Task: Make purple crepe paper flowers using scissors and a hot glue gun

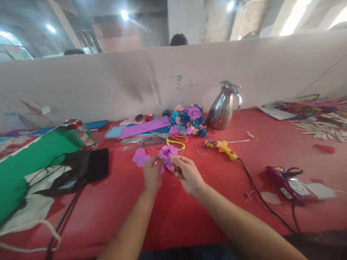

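Flower of purple paper (168, 151) was held above the middle of the red table (121, 224). Its left side was pinched by the drawn-together fingers (154, 159) of the left hand (152, 175), its right side by those of the right hand (189, 177). Loose purple petals (140, 157) were spread just beside the left hand. Scissors (176, 142) were seen beyond the flower, and finished paper blooms (194, 112) were heaped near the table's back edge, beside a steel jug (221, 108). A yellow glue gun (227, 149) was laid toward the right edge, a black phone (98, 164) toward the left.
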Tool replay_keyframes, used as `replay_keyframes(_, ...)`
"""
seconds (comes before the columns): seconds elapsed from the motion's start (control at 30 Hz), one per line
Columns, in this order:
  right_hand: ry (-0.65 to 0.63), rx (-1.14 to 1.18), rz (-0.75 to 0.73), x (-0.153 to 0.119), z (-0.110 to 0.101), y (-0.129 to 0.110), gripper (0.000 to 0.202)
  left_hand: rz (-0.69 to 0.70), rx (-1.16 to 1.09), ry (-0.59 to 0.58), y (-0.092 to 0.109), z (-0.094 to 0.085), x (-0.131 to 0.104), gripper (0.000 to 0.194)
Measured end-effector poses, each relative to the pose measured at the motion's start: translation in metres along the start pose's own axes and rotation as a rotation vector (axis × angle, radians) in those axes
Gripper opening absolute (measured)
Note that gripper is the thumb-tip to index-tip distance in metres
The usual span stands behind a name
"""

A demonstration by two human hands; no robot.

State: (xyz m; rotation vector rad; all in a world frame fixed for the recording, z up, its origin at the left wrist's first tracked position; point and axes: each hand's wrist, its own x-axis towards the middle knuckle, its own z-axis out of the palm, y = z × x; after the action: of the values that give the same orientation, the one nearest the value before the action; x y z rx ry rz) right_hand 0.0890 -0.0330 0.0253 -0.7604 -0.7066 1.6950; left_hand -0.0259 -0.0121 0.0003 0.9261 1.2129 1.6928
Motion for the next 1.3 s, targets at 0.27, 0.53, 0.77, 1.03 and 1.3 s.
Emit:
replay_keyframes(0.27,0.002,-0.097,-0.037,-0.003,0.003,0.000,0.032,-0.015,-0.019,-0.010,0.000,0.001,-0.001,0.009)
replay_keyframes(0.53,-0.063,-0.149,0.006,-0.007,0.004,0.000,0.031,-0.037,-0.053,-0.084,-0.001,-0.001,-0.005,0.005)
replay_keyframes(0.77,0.028,-0.221,0.018,-0.002,0.002,0.001,0.021,-0.105,-0.164,-0.021,0.000,0.002,0.000,0.014)
replay_keyframes(1.03,0.137,-0.240,-0.165,0.010,-0.008,0.007,0.021,-0.315,-0.230,-0.033,0.003,0.006,-0.003,0.030)
replay_keyframes(1.3,0.153,-0.235,-0.219,0.012,-0.009,0.007,0.021,-0.233,-0.147,-0.105,-0.004,0.005,-0.004,0.032)
